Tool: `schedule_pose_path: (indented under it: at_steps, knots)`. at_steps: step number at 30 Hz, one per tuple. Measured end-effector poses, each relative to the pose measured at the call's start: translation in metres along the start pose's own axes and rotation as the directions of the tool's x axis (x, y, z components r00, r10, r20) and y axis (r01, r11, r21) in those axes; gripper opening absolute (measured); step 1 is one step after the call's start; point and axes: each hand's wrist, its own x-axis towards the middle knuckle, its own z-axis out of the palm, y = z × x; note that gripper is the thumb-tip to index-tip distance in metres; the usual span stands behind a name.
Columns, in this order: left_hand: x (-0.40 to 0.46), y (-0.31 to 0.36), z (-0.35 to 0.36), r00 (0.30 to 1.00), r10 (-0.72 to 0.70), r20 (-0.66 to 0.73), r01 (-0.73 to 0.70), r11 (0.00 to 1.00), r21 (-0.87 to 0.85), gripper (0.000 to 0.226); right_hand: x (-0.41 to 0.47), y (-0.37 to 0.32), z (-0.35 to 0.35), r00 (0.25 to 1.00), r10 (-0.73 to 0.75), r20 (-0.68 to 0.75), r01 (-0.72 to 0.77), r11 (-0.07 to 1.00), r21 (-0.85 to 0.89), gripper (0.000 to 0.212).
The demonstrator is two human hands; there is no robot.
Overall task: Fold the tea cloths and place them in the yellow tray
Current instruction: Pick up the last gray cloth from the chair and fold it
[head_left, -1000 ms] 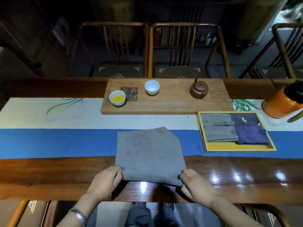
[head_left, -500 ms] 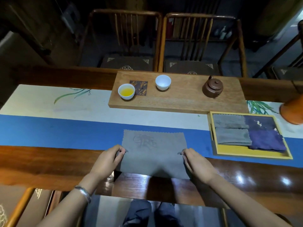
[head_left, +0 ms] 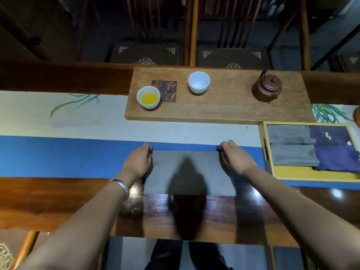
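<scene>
In the yellow tray (head_left: 311,173), four folded cloths (head_left: 292,157); two hands (head_left: 139,162) pinch a fifth (head_left: 187,172).

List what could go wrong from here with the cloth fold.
1. The left hand and right hand pinch the far corners of the grey cloth; if they land unevenly, the fold may come out skewed.
2. The near edge lies on glossy wood, so the cloth may slide when pressed.
3. The yellow tray already holds four folded cloths; only a narrow front strip is bare, so another may overhang.

Head camera looks steeply down, seemingly close.
</scene>
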Motion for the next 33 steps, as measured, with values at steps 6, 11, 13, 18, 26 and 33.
schedule_pose_path:
  at_steps: [6, 11, 13, 18, 26, 33]
  knots:
    - [0.006, -0.011, 0.006, 0.998, 0.017, 0.067, -0.017, 1.000, 0.009, 0.052, 0.009, 0.011, 0.008, 0.999, -0.031, 0.045, 0.032, 0.999, -0.019, 0.046]
    - [0.016, -0.013, 0.003, 0.992, 0.097, 0.086, -0.097, 0.995, -0.007, 0.030, 0.009, 0.021, 0.005, 0.997, -0.032, 0.063, 0.034, 0.999, -0.018, 0.023]
    - [0.021, -0.009, 0.001, 0.993, 0.095, 0.069, -0.093, 0.995, -0.036, 0.009, 0.010, 0.025, 0.003, 0.996, 0.048, 0.078, -0.050, 0.998, 0.029, 0.017]
    - [0.023, -0.010, 0.002, 0.994, -0.032, -0.108, 0.021, 0.995, -0.099, 0.018, 0.009, 0.030, 0.010, 0.928, 0.356, -0.109, -0.350, 0.934, 0.074, 0.013]
    - [-0.054, -0.017, 0.033, 0.985, 0.098, -0.142, -0.136, 0.947, -0.290, 0.025, -0.063, 0.005, 0.045, 0.969, 0.089, -0.231, -0.047, 0.982, 0.182, 0.023]
    - [-0.108, -0.036, 0.062, 0.990, 0.109, -0.094, -0.120, 0.986, -0.118, 0.038, -0.107, 0.011, 0.080, 0.998, -0.050, -0.034, 0.047, 0.996, -0.078, 0.027]
